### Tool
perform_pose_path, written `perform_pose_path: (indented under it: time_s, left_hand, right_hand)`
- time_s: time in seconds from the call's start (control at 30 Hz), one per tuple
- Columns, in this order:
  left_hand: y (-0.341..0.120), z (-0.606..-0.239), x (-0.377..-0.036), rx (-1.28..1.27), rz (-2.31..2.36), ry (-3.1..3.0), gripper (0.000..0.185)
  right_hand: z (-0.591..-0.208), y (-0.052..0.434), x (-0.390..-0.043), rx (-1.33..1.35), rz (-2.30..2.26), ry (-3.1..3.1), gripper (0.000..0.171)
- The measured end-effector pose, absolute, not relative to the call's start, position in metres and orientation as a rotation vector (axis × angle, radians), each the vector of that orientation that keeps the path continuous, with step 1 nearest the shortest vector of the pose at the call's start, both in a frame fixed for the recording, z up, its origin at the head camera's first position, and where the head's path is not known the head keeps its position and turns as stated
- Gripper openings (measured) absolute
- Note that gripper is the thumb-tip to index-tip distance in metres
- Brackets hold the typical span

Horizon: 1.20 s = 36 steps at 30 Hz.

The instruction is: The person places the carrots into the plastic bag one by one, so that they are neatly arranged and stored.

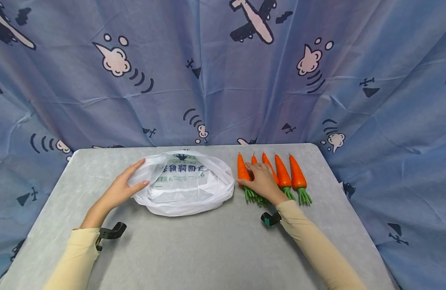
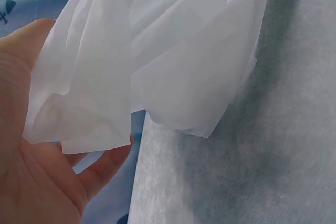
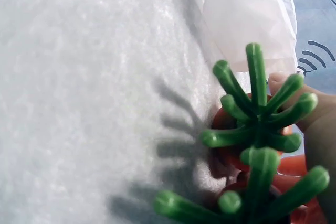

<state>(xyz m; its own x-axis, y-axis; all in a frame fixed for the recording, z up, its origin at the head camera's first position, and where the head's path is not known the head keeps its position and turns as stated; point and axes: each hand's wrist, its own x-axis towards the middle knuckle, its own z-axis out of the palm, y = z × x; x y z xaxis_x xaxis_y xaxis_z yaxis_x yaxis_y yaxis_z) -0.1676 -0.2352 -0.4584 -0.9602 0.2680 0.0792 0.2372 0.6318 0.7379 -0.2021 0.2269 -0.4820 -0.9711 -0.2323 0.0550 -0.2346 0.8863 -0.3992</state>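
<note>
A white plastic bag (image 1: 183, 205) with dark green print stands on the grey table, its mouth gaping up and forward. Against its left end rests my left hand (image 1: 117, 189), thumb and fingers spread apart; in the left wrist view the bag's folds (image 2: 94, 77) cover part of the fingers. To the right, several orange carrots (image 1: 298, 173) with green stalks lie in a row. My right hand (image 1: 262, 181) grips the leftmost carrot (image 1: 241, 165), thumb on its left side and fingers on its right. Green stalks (image 3: 257, 114) hide part of that grip in the right wrist view.
The grey table (image 1: 193, 249) has its far edge close behind the bag and carrots. A blue curtain (image 1: 223, 80) with printed planes hangs behind it. The bag's right end lies close to the leftmost carrot. Black cameras are strapped at both wrists.
</note>
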Motion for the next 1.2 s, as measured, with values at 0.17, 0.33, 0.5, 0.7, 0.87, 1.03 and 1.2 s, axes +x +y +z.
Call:
perform_pose_path:
  time_s: [0.17, 0.33, 0.5, 0.7, 0.87, 1.03, 1.2]
  left_hand:
    - [-0.2346, -0.4584, -0.1672, 0.440, 1.277, 2.781, 0.077]
    - [-0.2342, -0.4619, -0.1672, 0.474, 1.309, 2.769, 0.076]
    - [-0.2353, -0.4640, -0.1687, 0.566, 1.319, 2.778, 0.067]
    - [-0.2353, -0.4640, -0.1681, 0.549, 1.289, 2.762, 0.068]
    - [-0.2350, -0.4649, -0.1674, 0.498, 1.249, 2.772, 0.080]
    - [-0.2342, -0.4663, -0.1684, 0.492, 1.262, 2.766, 0.084]
    - [-0.2339, -0.4668, -0.1690, 0.483, 1.272, 2.760, 0.086]
  right_hand:
    - [-0.4835, 0.2262, -0.2041, 0.404, 0.645, -3.042, 0.081]
    - [-0.4865, 0.2261, -0.2052, 0.368, 0.667, -3.071, 0.080]
    - [-0.4879, 0.2258, -0.2062, 0.367, 0.690, -3.054, 0.078]
    - [-0.4902, 0.2251, -0.2067, 0.356, 0.720, -3.044, 0.076]
    - [-0.4902, 0.2245, -0.2071, 0.354, 0.746, -3.028, 0.075]
    - [-0.4868, 0.2245, -0.2076, 0.348, 0.798, -3.013, 0.075]
    - [-0.4829, 0.2246, -0.2081, 0.338, 0.856, -2.986, 0.074]
